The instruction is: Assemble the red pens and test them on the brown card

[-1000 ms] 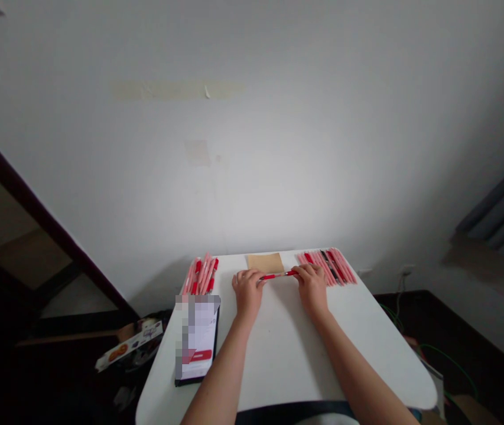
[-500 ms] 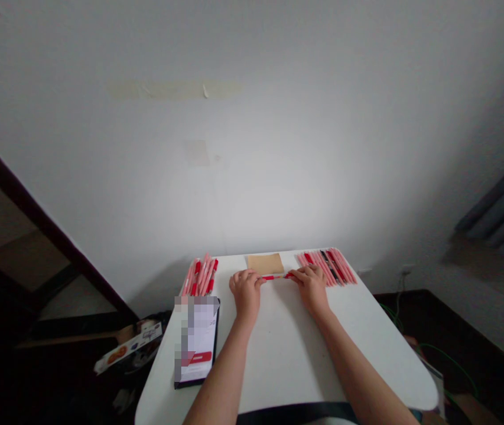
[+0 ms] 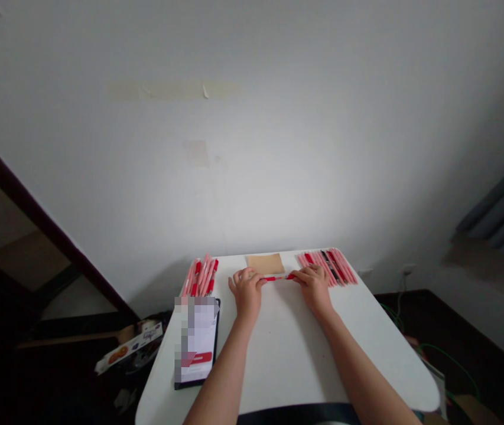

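Note:
Between my two hands lies a slim red pen [image 3: 276, 278], held level just above or on the white table [image 3: 287, 348]. My left hand [image 3: 247, 289] pinches its left end. On the other end are the closed fingers of my right hand [image 3: 314, 284]. Directly behind the pen is a tan piece of paper or card [image 3: 265, 263]. A row of pink, red and black pens [image 3: 338, 267] lies beside my right hand. To the left of my left hand sits a looser pile of pink and red pens [image 3: 200, 276].
A phone [image 3: 198, 348] with a lit screen lies at the table's left side. The wall [image 3: 269, 165] rises right behind the table. Boxes and other items [image 3: 130, 348] are on the dark floor at left; green cables [image 3: 451, 357] run at right.
Both hands stay nearly in place, still on the pen. The fingers of my left hand have shifted slightly, and the pen's middle looks a little different.

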